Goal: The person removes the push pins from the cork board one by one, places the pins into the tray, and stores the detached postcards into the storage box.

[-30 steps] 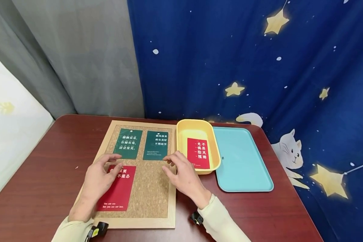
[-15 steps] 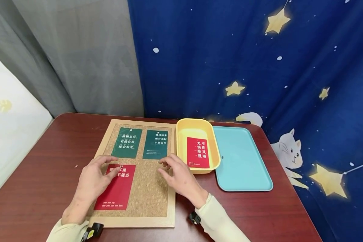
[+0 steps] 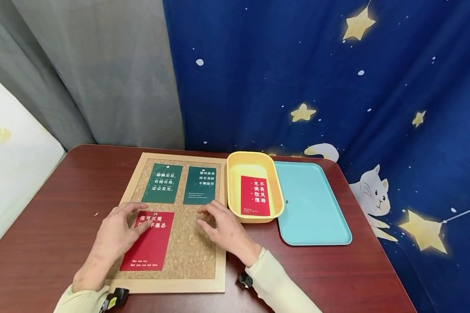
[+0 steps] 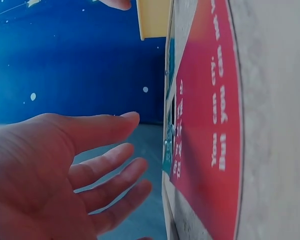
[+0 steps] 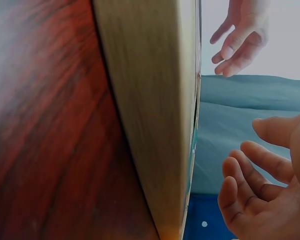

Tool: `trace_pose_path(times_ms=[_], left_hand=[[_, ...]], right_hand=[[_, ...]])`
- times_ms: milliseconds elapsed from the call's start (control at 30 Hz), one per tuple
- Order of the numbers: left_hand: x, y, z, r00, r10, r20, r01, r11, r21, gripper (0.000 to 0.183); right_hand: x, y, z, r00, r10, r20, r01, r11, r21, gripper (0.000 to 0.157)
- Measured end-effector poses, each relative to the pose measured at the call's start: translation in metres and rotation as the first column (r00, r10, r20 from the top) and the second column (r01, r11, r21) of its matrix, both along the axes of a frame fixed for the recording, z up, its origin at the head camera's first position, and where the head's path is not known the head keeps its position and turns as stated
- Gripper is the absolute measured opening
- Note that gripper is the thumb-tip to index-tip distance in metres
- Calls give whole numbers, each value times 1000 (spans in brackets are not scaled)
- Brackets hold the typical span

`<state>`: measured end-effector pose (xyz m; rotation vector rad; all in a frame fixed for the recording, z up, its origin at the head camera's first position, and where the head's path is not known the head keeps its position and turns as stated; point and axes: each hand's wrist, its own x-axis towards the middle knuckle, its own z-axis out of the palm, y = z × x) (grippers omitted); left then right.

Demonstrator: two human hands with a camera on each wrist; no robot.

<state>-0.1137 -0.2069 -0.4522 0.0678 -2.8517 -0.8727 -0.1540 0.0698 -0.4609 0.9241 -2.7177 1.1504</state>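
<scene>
Left hand [image 3: 115, 230] and right hand [image 3: 225, 226] hovered over a corkboard [image 3: 192, 256]

Both were released, fingers loosely bent, grasping nothing. Left of lower centre, a red card [image 3: 149, 245] lay beneath the left hand; two green cards [image 3: 163, 195] lay farther up the frame. Right of centre, a yellow bin [image 3: 254, 220] held a second red card [image 3: 254, 195].

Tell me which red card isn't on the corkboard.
The red card in the yellow tub; the other red card lies on the corkboard, by the left hand.
</scene>
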Motion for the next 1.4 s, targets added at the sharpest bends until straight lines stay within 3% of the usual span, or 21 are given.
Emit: trace_pose_path(times_ms=[400, 700, 1400], left_hand=[[4, -8, -4, 991, -76, 109, 81, 996, -37, 62], [5, -10, -8, 984, -147, 96, 153, 987, -58, 68], [14, -22, -16, 971, -204, 126, 215, 973, -85, 85]], right_hand=[[-6, -13, -4, 998, 30, 52, -31, 1000, 1, 21], [-10, -20, -9, 995, 47, 90, -47, 999, 3, 20], [-13, -32, -8, 990, 76, 115, -84, 994, 68, 24]])
